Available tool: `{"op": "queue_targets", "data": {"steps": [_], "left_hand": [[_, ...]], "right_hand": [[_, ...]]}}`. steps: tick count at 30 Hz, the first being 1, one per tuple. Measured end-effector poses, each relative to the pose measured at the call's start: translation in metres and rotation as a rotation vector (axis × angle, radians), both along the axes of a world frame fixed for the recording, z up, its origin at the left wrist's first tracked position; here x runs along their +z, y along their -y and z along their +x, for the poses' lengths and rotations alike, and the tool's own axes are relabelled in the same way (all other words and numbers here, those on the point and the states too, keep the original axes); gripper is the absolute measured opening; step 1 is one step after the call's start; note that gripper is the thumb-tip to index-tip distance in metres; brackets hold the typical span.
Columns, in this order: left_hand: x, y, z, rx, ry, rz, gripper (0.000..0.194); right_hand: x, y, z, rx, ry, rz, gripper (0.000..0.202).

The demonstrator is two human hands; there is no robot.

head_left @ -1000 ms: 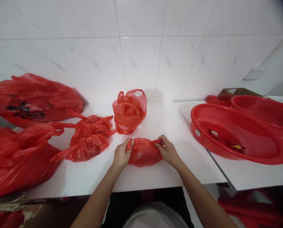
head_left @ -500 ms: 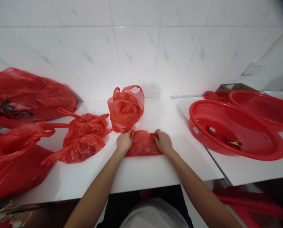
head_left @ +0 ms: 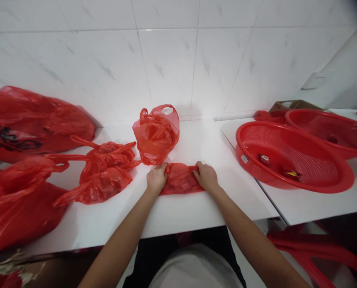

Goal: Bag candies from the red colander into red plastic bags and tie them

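A small red plastic bag (head_left: 180,180) lies flattened on the white counter (head_left: 178,216) in front of me. My left hand (head_left: 156,179) grips its left end and my right hand (head_left: 206,177) grips its right end, both fists closed on the plastic. Just behind it stands an open red bag (head_left: 156,134) with loose handles, touching the small bag's far edge.
Two tied red bags (head_left: 104,172) lie left of my hands. Large full red bags (head_left: 31,124) fill the far left. To the right, a red mesh basket (head_left: 292,164) holds small packets, with a second red basket (head_left: 331,130) and a cardboard box (head_left: 289,106) behind it.
My hands have pushed the small bag away from me toward the open bag and pressed it flatter. It was a rounded bundle one second ago.
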State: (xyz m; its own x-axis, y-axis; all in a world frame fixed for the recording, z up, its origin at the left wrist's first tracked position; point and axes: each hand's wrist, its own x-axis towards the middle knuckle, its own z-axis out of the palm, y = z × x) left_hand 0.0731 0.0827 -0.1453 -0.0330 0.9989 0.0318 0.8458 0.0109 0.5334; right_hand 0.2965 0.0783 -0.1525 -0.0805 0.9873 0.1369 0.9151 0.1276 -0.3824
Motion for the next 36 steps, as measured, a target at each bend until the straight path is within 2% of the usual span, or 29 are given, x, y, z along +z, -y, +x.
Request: {"op": "queue_targets", "data": {"steps": [4, 7, 12, 16, 20, 24, 27, 30, 33, 36], "left_hand": [[-0.002, 0.014, -0.013, -0.03, 0.239, 0.011, 0.025], [-0.002, 0.029, -0.032, -0.044, 0.474, -0.006, 0.039], [0.005, 0.051, -0.061, 0.019, 0.788, -0.04, 0.048], [0.013, 0.056, -0.068, 0.046, 0.87, -0.025, 0.049], [0.021, 0.05, -0.06, 0.093, 0.766, 0.09, 0.046], [0.04, 0.052, -0.029, 0.093, 0.582, 0.356, 0.029], [0.053, 0.055, 0.008, -0.129, 0.341, 0.404, 0.03], [0.057, 0.052, 0.033, -0.356, 0.011, 0.276, 0.035], [0.064, 0.052, 0.029, -0.402, -0.041, 0.149, 0.025], [0.089, 0.067, -0.004, -0.428, 0.003, 0.071, 0.019]], "right_hand": [[0.007, 0.007, 0.015, 0.106, -0.127, -0.031, 0.021], [0.009, 0.013, 0.025, 0.164, -0.246, -0.067, 0.033], [0.008, 0.018, 0.028, 0.129, -0.409, -0.05, 0.039], [0.005, 0.017, 0.028, 0.12, -0.505, -0.038, 0.039], [-0.002, 0.015, 0.033, 0.129, -0.62, -0.045, 0.039], [-0.008, 0.012, 0.036, 0.158, -0.732, -0.065, 0.037], [-0.01, 0.011, 0.035, 0.195, -0.797, -0.068, 0.035], [-0.009, 0.011, 0.035, 0.196, -0.855, -0.059, 0.034], [-0.009, 0.011, 0.036, 0.158, -0.906, -0.035, 0.031], [-0.012, 0.01, 0.037, 0.102, -0.949, 0.002, 0.036]]}}
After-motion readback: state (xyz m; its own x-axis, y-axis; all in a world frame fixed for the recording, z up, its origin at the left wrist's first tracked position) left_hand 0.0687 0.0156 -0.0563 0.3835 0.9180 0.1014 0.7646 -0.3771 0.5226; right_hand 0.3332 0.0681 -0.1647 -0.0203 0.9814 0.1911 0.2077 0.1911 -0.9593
